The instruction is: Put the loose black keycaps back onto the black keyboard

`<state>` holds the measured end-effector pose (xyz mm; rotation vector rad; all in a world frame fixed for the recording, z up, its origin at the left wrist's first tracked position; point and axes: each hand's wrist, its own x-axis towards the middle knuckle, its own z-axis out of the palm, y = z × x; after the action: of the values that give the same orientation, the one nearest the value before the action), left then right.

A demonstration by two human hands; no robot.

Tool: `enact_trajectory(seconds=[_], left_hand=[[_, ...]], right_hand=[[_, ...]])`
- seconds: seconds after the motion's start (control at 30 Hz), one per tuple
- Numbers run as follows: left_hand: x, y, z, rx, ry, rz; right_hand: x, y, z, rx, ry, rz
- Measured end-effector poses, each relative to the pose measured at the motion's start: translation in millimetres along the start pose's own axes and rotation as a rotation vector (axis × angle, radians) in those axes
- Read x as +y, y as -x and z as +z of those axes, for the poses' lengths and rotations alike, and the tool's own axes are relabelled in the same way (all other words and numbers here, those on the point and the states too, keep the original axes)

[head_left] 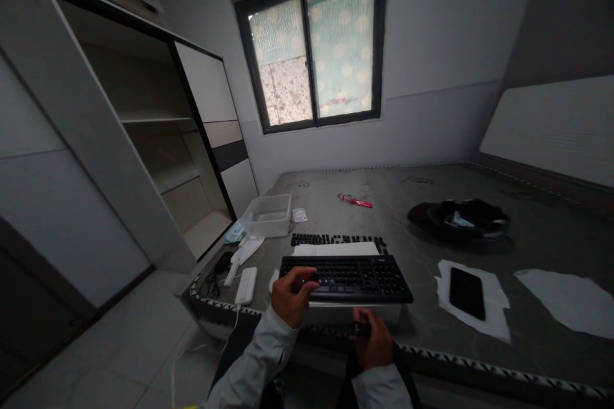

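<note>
A black keyboard (352, 278) lies near the front edge of a grey mattress-like surface (412, 243). My left hand (290, 294) rests on the keyboard's left end, fingers curled over the keys. My right hand (371, 335) is below the keyboard's front edge, closed around a small dark object I cannot make out. Behind the keyboard lie a white sheet (336, 249) and a row of loose black keycaps (336, 239).
A clear plastic box (268, 214) and small packets sit at the left. A black phone (466, 293) lies on white paper at the right, with a dark bundle (458, 217) behind. A red item (355, 200) lies farther back. An open wardrobe (144, 128) stands left.
</note>
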<state>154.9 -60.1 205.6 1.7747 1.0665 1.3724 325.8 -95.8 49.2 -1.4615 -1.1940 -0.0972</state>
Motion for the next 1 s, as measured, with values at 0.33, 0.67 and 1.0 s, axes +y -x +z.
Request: enact_trajectory(seconds=[0.33, 0.67, 1.0], left_hand=[[-32, -37, 10.0, -0.043, -0.096, -0.159], [-90, -122, 7.5, -0.059, -0.272, -0.168], [-184, -211, 50.0, -0.396, -0.621, -0.216]], right_hand=[[7, -3, 16, -0.054, -0.034, 0.006], [59, -23, -19, 0.022, 0.357, 0.264], [123, -37, -35, -0.152, 0.558, 0.68]])
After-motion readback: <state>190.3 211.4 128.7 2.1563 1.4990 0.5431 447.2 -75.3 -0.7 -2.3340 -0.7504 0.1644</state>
